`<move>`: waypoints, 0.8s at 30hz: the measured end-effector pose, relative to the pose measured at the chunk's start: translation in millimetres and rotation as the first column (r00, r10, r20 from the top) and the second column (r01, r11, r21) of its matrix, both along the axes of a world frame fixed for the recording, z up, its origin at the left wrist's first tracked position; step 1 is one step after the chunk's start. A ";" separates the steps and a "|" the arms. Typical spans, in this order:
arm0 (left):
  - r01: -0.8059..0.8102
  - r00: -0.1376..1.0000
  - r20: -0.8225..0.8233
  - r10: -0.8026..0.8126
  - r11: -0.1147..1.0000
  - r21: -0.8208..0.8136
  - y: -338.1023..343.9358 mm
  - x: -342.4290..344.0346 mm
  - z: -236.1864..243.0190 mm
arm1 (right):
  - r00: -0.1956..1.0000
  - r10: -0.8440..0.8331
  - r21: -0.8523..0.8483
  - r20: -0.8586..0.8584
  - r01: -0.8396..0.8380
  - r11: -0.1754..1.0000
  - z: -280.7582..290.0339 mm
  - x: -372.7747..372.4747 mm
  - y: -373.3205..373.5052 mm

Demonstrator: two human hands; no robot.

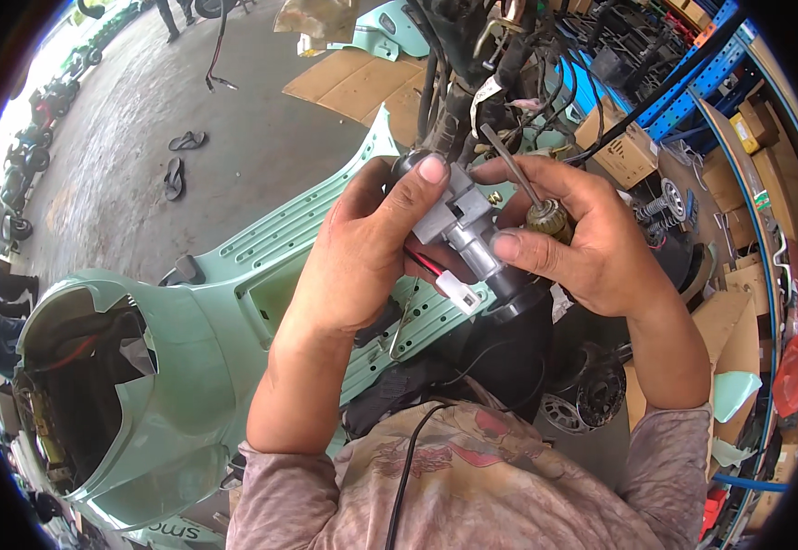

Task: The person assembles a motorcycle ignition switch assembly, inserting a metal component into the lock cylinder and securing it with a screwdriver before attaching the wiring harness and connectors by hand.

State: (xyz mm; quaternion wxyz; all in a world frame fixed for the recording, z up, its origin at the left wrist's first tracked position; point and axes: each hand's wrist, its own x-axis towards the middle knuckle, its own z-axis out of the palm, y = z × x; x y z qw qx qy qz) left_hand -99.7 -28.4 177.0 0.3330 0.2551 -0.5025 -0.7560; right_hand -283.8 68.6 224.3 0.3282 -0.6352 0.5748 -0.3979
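My left hand (pixel 369 240) grips a grey metal ignition lock (pixel 459 220) with black ends, thumb pressed on its upper part. Red and black wires run from it to a white plug (pixel 459 291) that hangs below my fingers. My right hand (pixel 575 229) is closed round the ribbed, yellowish handle of a screwdriver (pixel 512 165), whose shaft points up and to the left. The right thumb also rests on the lower part of the lock. Some fingertips of both hands are hidden behind the lock.
A pale green scooter body (pixel 188 339) spans the left and middle beneath my arms. Loose wiring hangs off the frame (pixel 459 101) ahead. Cardboard (pixel 353 84) and sandals (pixel 174 178) lie on the floor. Boxes (pixel 626 151) and shelving (pixel 706 69) stand at right, near a wheel hub (pixel 591 390).
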 end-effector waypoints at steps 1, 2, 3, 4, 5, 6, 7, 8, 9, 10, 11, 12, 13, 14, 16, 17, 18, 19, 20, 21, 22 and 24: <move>0.024 1.000 0.011 -0.024 0.999 0.025 -1.4 2.1 0.2 | 0.999 -0.002 -0.001 0.049 0.002 1.000 -6.0 2.2 -2.4; 0.060 0.998 0.000 -0.060 0.997 0.048 -2.6 2.3 -1.3 | 0.996 -0.007 -0.005 0.091 0.008 1.000 -8.8 4.8 -2.8; 0.096 0.995 -0.012 -0.095 0.993 0.071 -4.3 1.9 -3.9 | 0.992 -0.012 0.004 0.128 0.011 1.000 -9.8 7.2 -2.4; 0.132 0.991 -0.025 -0.130 0.987 0.093 -5.8 1.8 -5.4 | 0.986 -0.017 0.014 0.165 0.014 1.000 -10.5 9.5 -1.6; 0.153 0.988 -0.004 -0.153 0.982 0.106 -7.7 2.8 -4.8 | 0.979 -0.023 0.024 0.202 0.018 1.000 -12.1 10.0 -1.8; 0.156 0.988 -0.011 -0.155 0.982 0.105 -7.9 2.5 -5.5 | 0.979 -0.012 0.022 0.204 0.008 1.000 -15.1 9.4 -2.4; 0.159 0.987 -0.018 -0.158 0.982 0.104 -7.7 2.1 -6.4 | 0.979 -0.002 0.021 0.205 -0.002 1.000 -18.7 8.5 -2.8; 0.160 0.987 -0.022 -0.159 0.982 0.104 -7.6 2.2 -7.7 | 0.978 0.009 0.020 0.210 -0.014 1.000 -21.4 8.1 -3.5; 0.167 0.986 -0.009 -0.167 0.982 0.093 -7.6 2.7 -9.0 | 0.977 0.021 0.025 0.213 -0.026 0.999 -22.4 8.1 -4.1; 0.174 0.985 0.003 -0.175 0.981 0.082 -7.5 3.3 -10.4 | 0.976 0.032 0.031 0.216 -0.039 0.999 -23.2 8.0 -4.9; 0.185 0.982 0.018 -0.186 0.980 0.070 -7.2 3.5 -11.0 | 0.975 0.040 0.034 0.221 -0.048 0.998 -24.0 8.0 -4.8; 0.177 0.982 0.048 -0.180 0.982 0.058 -6.8 3.7 -11.6 | 0.964 0.038 0.061 0.264 -0.056 0.997 -25.1 7.6 -4.1; 0.170 0.982 0.078 -0.173 0.984 0.046 -6.2 3.9 -12.0 | 0.951 0.035 0.088 0.306 -0.065 0.994 -26.4 6.6 -3.2; 0.167 0.980 0.109 -0.169 0.986 0.030 -6.1 3.1 -11.3 | 0.937 0.028 0.111 0.348 -0.071 0.991 -27.8 5.0 -2.5; 0.151 0.971 0.193 -0.138 0.987 -0.049 -2.5 6.4 1.3 | 0.945 0.013 0.067 0.328 -0.037 0.997 -35.2 2.6 0.5; 0.143 0.964 0.236 -0.118 0.985 -0.093 -0.5 8.5 6.0 | 0.948 0.008 0.041 0.319 -0.022 0.999 -39.8 2.3 1.6; 0.094 0.978 0.199 -0.056 0.978 -0.188 1.6 8.4 4.0 | 0.963 0.027 -0.029 0.267 -0.020 0.999 -43.9 2.8 2.3; 0.042 0.988 0.156 0.002 0.959 -0.279 4.0 7.7 0.2 | 0.976 0.042 -0.098 0.212 -0.021 0.995 -48.2 4.0 2.8; -0.009 0.992 0.110 0.053 0.930 -0.367 5.2 6.8 -1.5 | 0.986 0.050 -0.168 0.158 -0.023 0.986 -53.2 5.3 4.0; 0.050 0.997 0.074 -0.028 0.946 -0.320 4.5 7.9 -0.7 | 0.991 0.034 -0.190 0.127 -0.009 0.982 -58.7 6.1 6.0; 0.059 0.997 0.062 -0.039 0.933 -0.354 2.8 7.6 -2.5 | 0.995 0.043 -0.231 0.086 -0.022 0.973 -60.0 6.8 7.0; 0.077 0.997 0.047 -0.064 0.905 -0.419 0.1 6.1 -8.5 | 0.998 0.055 -0.307 0.009 -0.049 0.950 -64.1 8.8 8.6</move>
